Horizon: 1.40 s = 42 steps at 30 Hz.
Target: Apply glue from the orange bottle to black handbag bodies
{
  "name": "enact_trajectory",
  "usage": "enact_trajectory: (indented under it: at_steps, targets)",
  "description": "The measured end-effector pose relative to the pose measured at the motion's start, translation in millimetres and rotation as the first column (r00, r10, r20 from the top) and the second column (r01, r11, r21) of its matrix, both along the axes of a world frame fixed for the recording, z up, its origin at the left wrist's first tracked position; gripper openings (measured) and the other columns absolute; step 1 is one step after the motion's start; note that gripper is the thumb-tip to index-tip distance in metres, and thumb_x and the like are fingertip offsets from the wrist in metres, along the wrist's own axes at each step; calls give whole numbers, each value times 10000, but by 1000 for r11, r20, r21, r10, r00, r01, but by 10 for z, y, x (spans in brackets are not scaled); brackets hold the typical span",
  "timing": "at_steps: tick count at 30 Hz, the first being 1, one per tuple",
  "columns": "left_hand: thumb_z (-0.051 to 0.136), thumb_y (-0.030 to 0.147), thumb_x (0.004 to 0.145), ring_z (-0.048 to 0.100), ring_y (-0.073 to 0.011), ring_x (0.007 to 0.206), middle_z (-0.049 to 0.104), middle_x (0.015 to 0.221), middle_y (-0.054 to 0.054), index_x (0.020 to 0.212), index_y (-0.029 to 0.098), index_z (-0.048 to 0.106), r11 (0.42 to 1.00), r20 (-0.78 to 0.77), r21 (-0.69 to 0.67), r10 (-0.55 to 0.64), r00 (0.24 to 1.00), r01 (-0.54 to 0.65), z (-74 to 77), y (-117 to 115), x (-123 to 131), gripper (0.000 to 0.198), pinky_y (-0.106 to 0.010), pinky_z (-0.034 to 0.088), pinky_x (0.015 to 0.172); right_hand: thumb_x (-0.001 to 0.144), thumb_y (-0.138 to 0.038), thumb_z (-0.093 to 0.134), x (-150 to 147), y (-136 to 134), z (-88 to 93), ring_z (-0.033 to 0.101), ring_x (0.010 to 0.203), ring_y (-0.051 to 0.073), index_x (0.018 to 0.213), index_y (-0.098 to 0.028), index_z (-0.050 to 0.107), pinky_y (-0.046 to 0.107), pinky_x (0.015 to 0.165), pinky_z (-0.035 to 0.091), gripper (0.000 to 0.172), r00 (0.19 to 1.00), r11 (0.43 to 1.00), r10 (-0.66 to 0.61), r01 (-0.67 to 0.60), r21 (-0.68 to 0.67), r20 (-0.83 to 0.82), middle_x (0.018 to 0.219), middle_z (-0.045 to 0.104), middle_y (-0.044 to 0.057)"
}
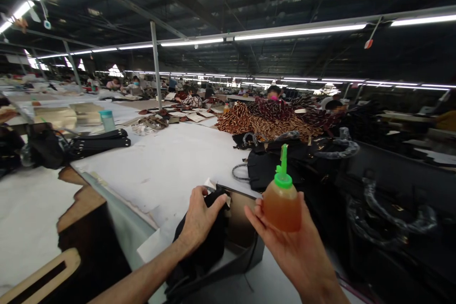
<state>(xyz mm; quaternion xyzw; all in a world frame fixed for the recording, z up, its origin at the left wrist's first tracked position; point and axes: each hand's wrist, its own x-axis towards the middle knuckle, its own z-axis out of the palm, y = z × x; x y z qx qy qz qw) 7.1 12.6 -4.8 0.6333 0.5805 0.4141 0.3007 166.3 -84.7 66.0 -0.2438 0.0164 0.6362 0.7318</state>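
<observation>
Cradling a squeeze bottle (283, 206) of amber liquid in the right hand (294, 247), right of centre in the lower half of the frame. Held close to upright, with green cap and nozzle (283, 166) pointing toward the top of the frame, palm turned up, fingers curved along the bottle's left side and thumb at its right. Pinching the top edge of a black piece (210, 242) between thumb and fingers of the left hand (199, 213), at lower centre; cannot tell how firmly. Placed just beside an open-topped dark case (244, 218) with a brown inner face; cannot tell whether joined to it. Backed by a white table (153, 161) across the middle of the frame. Bordered at the right by black bags (267, 168), some with plastic-wrapped handles, and above these by a heap of brown and dark red pieces (235, 121). Bounded at middle left by black straps (99, 141) near a light blue container (107, 121). Lit from above by tube lights (299, 32).
</observation>
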Motion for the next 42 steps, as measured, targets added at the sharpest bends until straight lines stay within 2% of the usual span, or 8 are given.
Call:
enact_trajectory:
  at_steps: [4,7,16,25,28,30,34,42]
  targets:
    - [635,623,650,578,-280,857,629,891,-132,900,122,527,946,104,-323,-6,995,40,32,65,53,570,-358,424,729,872,-470,565,-28,-2,8,640,786,247,856,-119,704,508,834,541,378,1000,1000,-18,19,-23,19,812,683,103]
    - [751,594,508,581,-278,818,635,814,-103,856,132,559,910,270,-384,-50,962,155,-71,145,138,609,-338,409,689,879,-470,553,-26,-4,16,645,782,244,848,-119,707,505,823,547,384,999,999,-17,19,-32,45,808,686,109]
    - [707,557,573,563,-164,649,627,719,-28,883,128,601,882,597,-190,-245,764,431,-281,165,226,539,-277,430,640,869,-482,562,-15,-10,6,641,777,239,873,-114,701,511,813,553,394,997,998,-32,36,-44,77,814,682,114]
    - [655,488,669,576,-207,832,637,866,-56,923,133,560,916,575,-15,-321,753,402,-271,197,96,447,-299,429,756,852,-483,586,-50,-78,57,627,805,240,877,-160,708,541,857,518,346,999,997,-20,23,-68,38,835,683,92]
    - [623,440,727,546,-195,797,605,821,-34,909,157,526,934,435,25,-331,837,356,6,141,-107,351,-294,407,714,838,-527,585,-86,-232,50,624,779,245,860,-158,723,580,879,484,394,997,995,68,-66,-74,36,809,683,104]
    - [587,451,765,528,-189,731,569,753,-15,881,180,478,938,134,60,-348,928,343,262,36,-267,315,-288,386,644,827,-549,587,-155,-342,-11,625,778,251,853,-156,731,600,904,452,420,986,984,168,-167,-56,13,800,689,110]
    - [696,465,667,561,-220,737,585,770,-23,890,207,400,903,-324,29,-397,859,428,631,-291,-501,452,-280,377,610,798,-571,612,-400,-532,-172,632,743,244,836,-168,742,567,878,469,425,938,936,339,-344,-67,-77,783,704,107]
    - [664,365,697,599,-199,737,629,845,-44,903,209,399,769,-384,-176,-628,676,614,487,-714,-769,371,-252,407,605,854,-541,556,-545,-668,-81,628,794,223,860,-195,723,538,884,460,384,952,952,303,-304,-26,-41,827,705,65]
